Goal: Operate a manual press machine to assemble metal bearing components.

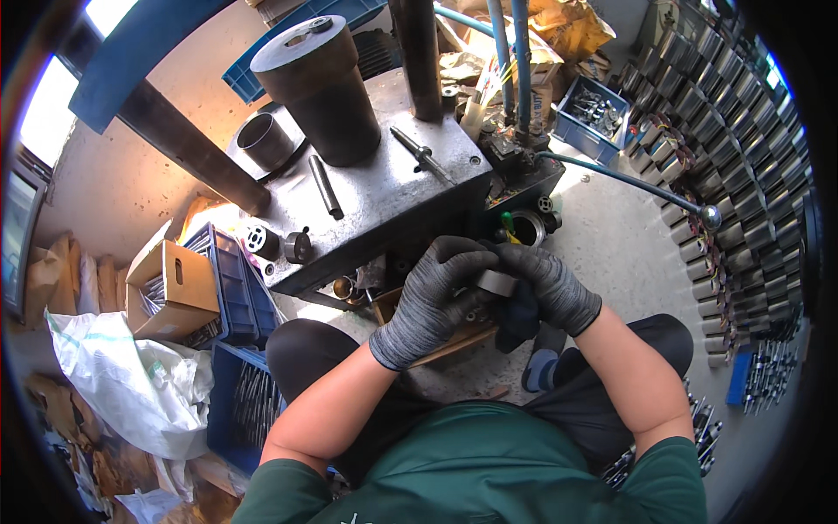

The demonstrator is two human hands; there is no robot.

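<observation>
In front of the steel press bed (380, 188), the gloved left hand (443, 293) grips a grey metal piece (497, 282); the gloved right hand (552, 284) clutches dark cloth (518, 319).

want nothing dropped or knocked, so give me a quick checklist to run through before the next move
1. Gloves on both sides: ok, both are worn.
2. Left grip on the grey metal piece: ok, seems held between thumb and fingers.
3. Right grip on it: cannot tell, its fingertips are hidden.
4. No loose parts on the metal table: not ok, a plain rod and a stepped shaft lie there.
5. Ball-ended lever apart from both grips: ok.
</observation>
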